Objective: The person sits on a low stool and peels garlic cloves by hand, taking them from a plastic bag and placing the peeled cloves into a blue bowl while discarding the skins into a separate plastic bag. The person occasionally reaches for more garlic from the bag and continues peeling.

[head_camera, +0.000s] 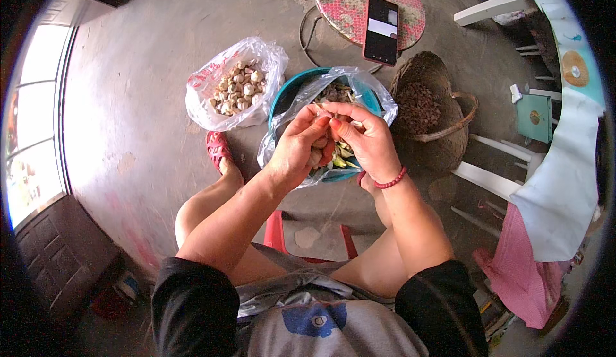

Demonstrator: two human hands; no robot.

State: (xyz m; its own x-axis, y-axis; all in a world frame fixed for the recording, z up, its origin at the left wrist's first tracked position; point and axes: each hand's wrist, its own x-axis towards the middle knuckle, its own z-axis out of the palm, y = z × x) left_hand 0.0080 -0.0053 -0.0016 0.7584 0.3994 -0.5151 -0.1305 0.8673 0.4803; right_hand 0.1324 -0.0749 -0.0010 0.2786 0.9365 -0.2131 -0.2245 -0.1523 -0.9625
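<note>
My left hand (301,138) and my right hand (369,133) meet at the fingertips, pinching a small piece of garlic between them, mostly hidden by fingers and thumbs. A red bead bracelet (391,179) circles my right wrist. Beneath both hands stands a teal basin (280,96), with a clear plastic bag (389,98) draped inside it and over its rim. Between and below my hands I see garlic bulbs (315,157) and yellow-green plant pieces (342,156); whether some bulbs rest in my left palm I cannot tell. A plastic bag (204,85) full of garlic bulbs (240,87) sits to the left.
A smartphone (381,32) lies on a round patterned stool (339,0) beyond the basin. To the right is a wicker basket (440,152) holding reddish-brown bits (417,109). White chair legs (486,179) and a light-blue covered table (558,203) line the right side.
</note>
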